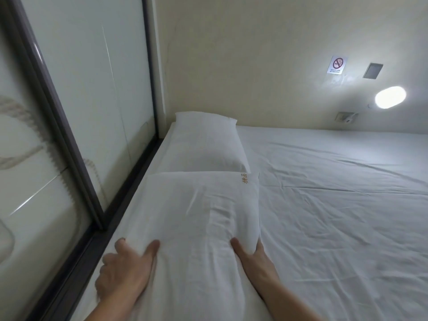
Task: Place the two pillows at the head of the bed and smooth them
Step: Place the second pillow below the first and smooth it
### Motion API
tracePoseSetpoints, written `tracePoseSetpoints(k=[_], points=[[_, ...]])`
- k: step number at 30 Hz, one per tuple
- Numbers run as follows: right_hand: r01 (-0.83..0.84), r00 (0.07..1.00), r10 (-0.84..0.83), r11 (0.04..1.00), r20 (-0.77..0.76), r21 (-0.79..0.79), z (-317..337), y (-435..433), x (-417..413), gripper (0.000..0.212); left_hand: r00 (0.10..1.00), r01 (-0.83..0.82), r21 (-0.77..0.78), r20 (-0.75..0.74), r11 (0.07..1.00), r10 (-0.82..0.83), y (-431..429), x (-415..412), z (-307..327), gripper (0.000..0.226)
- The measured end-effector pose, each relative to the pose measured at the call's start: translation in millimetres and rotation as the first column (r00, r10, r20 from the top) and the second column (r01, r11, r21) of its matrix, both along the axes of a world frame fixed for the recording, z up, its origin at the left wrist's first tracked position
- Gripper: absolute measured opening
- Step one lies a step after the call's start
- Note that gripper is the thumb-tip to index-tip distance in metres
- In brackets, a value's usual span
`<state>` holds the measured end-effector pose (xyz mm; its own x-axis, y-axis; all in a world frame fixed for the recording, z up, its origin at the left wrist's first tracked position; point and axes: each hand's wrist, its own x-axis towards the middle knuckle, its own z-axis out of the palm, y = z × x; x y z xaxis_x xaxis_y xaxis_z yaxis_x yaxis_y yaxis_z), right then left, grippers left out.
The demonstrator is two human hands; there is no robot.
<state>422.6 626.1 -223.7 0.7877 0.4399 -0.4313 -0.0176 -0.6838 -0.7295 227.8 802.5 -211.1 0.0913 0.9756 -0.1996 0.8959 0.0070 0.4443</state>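
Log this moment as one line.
near pillow: both hands on near edge | left hand | right hand | far pillow: placed by wall

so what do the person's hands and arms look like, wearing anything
Both are bare: the left hand and right hand show no gloves, and no rings or watch are visible. The forearms run uncovered to the bottom edge of the picture, with no sleeve in view.
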Motion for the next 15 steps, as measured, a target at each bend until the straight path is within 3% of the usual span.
tracePoseSetpoints(k=[4,10,15], points=[[0.013,0.999,-0.014,1.000,0.045,0.025,9.0,-3.8,-1.3,0.089,1.000,-0.004,0.084,0.010,0.996,0.003,1.7,-3.6,10.7,0.090],[0.018,0.999,-0.019,0.999,0.038,0.037,4.0,-11.0,-3.8,0.097,0.998,0.059,0.183,-0.023,0.981,-0.056,3.4,-10.8,15.3,0.071],[0.016,0.999,-0.019,0.998,0.040,0.057,2.1,-5.9,-16.0,0.091,0.996,0.090,0.203,-0.006,0.975,-0.090,12.4,-17.8,20.4,0.053]])
